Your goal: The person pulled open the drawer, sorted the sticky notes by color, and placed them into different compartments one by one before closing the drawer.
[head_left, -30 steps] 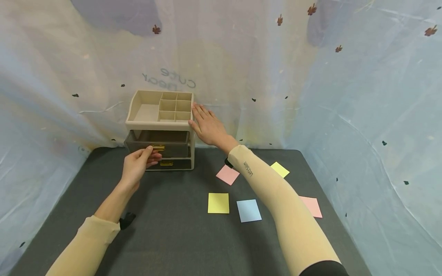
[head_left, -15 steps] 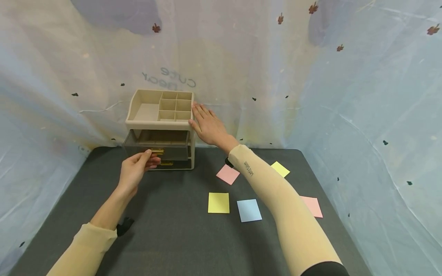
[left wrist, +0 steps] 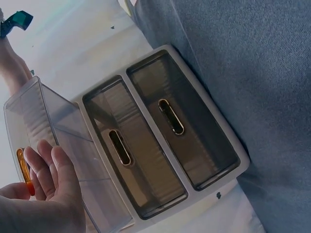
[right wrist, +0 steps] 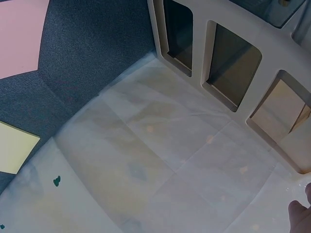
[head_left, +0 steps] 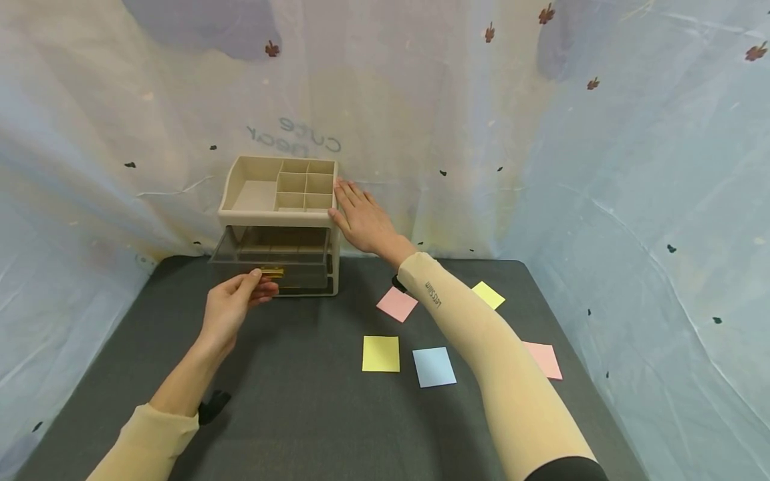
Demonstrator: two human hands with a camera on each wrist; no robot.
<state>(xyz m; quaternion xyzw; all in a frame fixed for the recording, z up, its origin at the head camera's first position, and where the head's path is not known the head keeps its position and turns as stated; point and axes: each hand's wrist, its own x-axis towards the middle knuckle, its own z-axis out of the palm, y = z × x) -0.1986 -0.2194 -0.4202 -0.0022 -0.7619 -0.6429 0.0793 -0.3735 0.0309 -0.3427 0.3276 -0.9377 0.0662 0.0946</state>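
Note:
A cream desk organizer (head_left: 277, 219) with smoky transparent drawers stands at the back left of the table. Its upper drawer (head_left: 301, 272) is pulled well out. The left hand (head_left: 231, 304) pinches that drawer's gold handle (head_left: 272, 272) between thumb and fingers; in the left wrist view the thumb and fingers are around the handle (left wrist: 23, 167). Two more drawers (left wrist: 133, 150) are closed there. The right hand (head_left: 365, 220) rests with straight fingers against the organizer's top right edge. In the right wrist view only fingertips (right wrist: 300, 213) show, beside the organizer's side openings (right wrist: 233, 63).
On the dark table (head_left: 313, 407) lie a yellow note (head_left: 381, 354), a blue note (head_left: 434, 367), a pink note (head_left: 398, 304), another yellow note (head_left: 488, 294) and another pink note (head_left: 544, 359). A patterned curtain (head_left: 421, 100) hangs behind the table.
The left hand has moved toward the person and slightly down with the handle, and the upper drawer has slid further out. The right hand has stayed against the organizer.

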